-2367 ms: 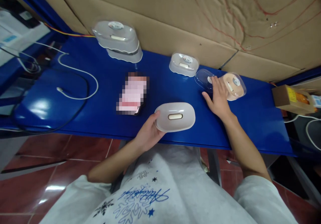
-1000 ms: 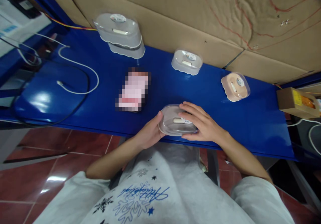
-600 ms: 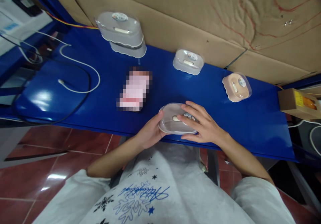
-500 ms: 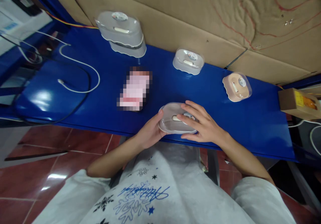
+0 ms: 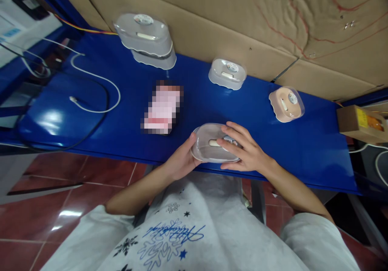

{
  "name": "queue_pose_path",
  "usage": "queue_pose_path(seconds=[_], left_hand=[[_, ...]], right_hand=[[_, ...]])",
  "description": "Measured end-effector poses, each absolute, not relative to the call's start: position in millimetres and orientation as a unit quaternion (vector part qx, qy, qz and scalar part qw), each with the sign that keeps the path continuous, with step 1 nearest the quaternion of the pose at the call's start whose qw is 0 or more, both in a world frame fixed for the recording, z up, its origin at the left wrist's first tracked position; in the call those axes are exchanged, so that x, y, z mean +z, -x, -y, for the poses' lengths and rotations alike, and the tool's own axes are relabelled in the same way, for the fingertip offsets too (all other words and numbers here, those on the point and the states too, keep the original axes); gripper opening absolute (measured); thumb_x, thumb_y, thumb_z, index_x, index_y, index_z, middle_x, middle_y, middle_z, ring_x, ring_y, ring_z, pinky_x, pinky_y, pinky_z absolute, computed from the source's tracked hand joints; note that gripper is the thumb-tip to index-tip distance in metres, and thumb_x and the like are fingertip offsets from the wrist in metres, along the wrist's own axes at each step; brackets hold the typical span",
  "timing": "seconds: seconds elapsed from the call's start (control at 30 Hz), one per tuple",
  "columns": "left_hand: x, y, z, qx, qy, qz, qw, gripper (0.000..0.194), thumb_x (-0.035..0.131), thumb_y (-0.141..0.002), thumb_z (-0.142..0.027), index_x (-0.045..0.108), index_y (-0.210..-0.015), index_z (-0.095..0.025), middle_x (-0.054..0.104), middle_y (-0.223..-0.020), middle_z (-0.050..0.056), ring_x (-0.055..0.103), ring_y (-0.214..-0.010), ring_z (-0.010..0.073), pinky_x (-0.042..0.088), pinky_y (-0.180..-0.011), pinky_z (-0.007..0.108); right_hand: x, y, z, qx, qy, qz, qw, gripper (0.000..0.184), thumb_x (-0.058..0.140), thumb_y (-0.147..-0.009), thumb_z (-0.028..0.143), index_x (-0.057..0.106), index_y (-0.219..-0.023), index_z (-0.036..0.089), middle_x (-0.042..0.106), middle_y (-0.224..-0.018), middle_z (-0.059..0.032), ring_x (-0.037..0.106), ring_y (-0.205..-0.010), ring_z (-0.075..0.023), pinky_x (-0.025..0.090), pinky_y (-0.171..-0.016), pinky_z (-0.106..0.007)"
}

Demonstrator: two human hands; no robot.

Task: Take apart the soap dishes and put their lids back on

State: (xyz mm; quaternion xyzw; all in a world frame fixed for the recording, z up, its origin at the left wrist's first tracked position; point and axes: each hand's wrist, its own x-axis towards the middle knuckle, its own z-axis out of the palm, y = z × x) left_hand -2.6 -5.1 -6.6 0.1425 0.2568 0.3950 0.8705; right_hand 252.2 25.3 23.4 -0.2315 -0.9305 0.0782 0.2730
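Both hands are on an oval plastic box (image 5: 206, 149) with a clear lid, close to the front edge of the blue table. A small white handle and a round sticker are on its top. My left hand (image 5: 181, 159) grips the left end, thumb along the rim and fingers partly hidden underneath. My right hand (image 5: 247, 149) wraps round the right end, its fingers lying across the lid and covering part of the sticker. Beyond stand a similar clear-lidded box (image 5: 224, 83) and a beige one (image 5: 281, 105) at the right.
A taller stack of clear boxes (image 5: 153, 46) stands back left against the cardboard wall (image 5: 197, 24). A blurred-out phone-like object (image 5: 163, 107) lies left of my hands. White cable (image 5: 117, 87) and black cable (image 5: 101, 119) cross the table's left side. An open cardboard carton (image 5: 348, 123) is far right.
Hardly anything differs. My right hand has shifted very slightly to the right on the box; the left hand keeps its grip.
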Motion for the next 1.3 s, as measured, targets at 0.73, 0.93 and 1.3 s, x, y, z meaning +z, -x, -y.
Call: queue_pose_path(seconds=[0.73, 0.93, 1.3], left_hand=[[-6, 2, 4, 0.411, -0.123, -0.269, 0.863, 0.052, 0.065, -0.102, -0.063, 0.077, -0.130, -0.021, 0.080, -0.129, 0.010, 0.069, -0.133, 0.0313, 0.058, -0.109, 0.041], [-6, 2, 3, 0.412, -0.116, -0.253, 0.868, 0.052, 0.056, -0.107, -0.061, 0.074, -0.134, -0.020, 0.078, -0.133, 0.012, 0.068, -0.135, 0.0321, 0.059, -0.110, 0.043], [-3, 4, 0, 0.399, -0.086, -0.265, 0.874, 0.053, 0.045, -0.113, -0.053, 0.066, -0.147, -0.019, 0.077, -0.136, 0.013, 0.068, -0.136, 0.0334, 0.059, -0.112, 0.050]], right_hand=[[20, -251, -27, 0.060, 0.231, 0.926, 0.294, 0.088, 0.067, -0.100, 0.064, 0.026, -0.174, 0.036, 0.055, -0.165, -0.0108, 0.051, -0.154, -0.0402, 0.051, -0.121, -0.066], [18, -250, -27, 0.072, 0.227, 0.926, 0.294, 0.091, 0.071, -0.099, 0.060, 0.030, -0.174, 0.029, 0.049, -0.169, -0.0149, 0.044, -0.158, -0.0423, 0.048, -0.124, -0.067], [31, -250, -22, 0.095, 0.261, 0.936, 0.215, 0.099, 0.078, -0.097, 0.051, 0.018, -0.175, 0.039, 0.044, -0.173, -0.0104, 0.038, -0.163, -0.0393, 0.047, -0.125, -0.066]])
